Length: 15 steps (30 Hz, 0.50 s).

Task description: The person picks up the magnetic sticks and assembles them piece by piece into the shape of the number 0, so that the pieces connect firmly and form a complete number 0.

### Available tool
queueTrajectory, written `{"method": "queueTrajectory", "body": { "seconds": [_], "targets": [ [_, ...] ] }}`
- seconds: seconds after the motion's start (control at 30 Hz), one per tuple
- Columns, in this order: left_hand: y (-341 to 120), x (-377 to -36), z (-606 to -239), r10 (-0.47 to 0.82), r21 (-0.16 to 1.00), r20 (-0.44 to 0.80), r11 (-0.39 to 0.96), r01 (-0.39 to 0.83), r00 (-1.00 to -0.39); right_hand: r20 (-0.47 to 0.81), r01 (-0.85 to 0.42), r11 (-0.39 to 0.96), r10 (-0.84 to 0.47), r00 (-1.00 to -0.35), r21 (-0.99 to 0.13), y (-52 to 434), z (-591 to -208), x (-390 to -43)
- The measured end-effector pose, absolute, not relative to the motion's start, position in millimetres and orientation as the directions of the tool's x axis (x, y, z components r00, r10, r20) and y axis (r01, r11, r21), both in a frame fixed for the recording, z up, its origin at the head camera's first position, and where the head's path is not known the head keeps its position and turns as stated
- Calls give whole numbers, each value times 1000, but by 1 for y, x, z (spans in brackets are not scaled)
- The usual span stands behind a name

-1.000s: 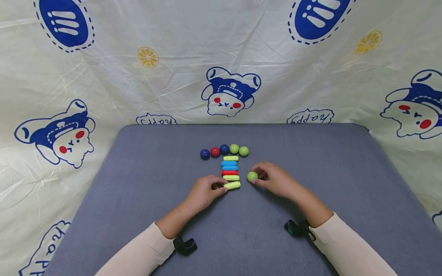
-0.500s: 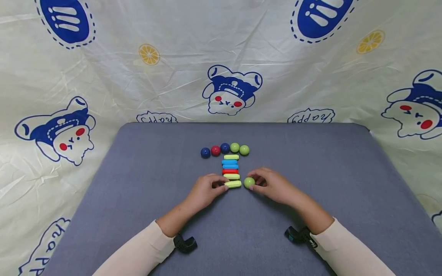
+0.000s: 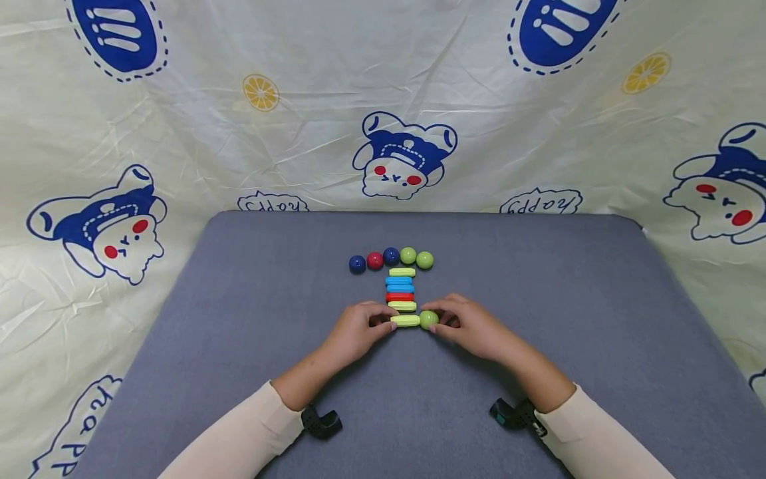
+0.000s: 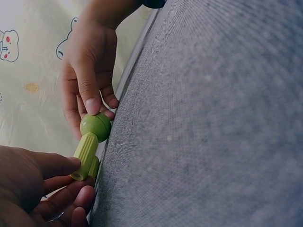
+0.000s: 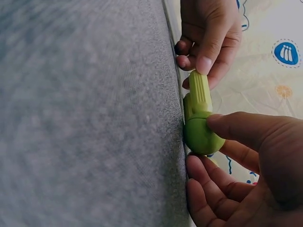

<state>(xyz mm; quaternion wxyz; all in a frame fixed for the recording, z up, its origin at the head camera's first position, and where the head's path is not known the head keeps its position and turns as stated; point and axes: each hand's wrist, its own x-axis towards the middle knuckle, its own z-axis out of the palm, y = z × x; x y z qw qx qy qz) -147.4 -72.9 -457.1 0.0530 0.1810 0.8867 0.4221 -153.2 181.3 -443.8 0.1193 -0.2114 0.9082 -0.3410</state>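
My left hand pinches the left end of a ribbed yellow-green stick between thumb and fingers. At the stick's other end a green ball meets it end-on. My right hand pinches that ball from its right side. In the left wrist view the ball and the stick line up between the two hands. Just beyond the held stick lie another yellow-green stick, a red stick, two blue sticks and a further yellow-green stick, stacked in a column.
Behind the column sits a row of balls: a dark blue ball, a red ball, another dark blue ball and two green balls. Everything lies on a grey cloth-covered table. A printed curtain hangs behind it.
The right hand has brought the green ball left and nearer, up against the end of the stick. The left hand keeps its hold, and the stick now lies straighter sideways.
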Motion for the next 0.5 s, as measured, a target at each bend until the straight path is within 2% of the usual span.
{"method": "queueTrajectory", "body": {
  "seconds": [0.5],
  "targets": [
    [-73,-148,-461,344,781,39,575,244,-938,-43,-279,595,-468,-883,-754,188,-460,-159]
  ]
}}
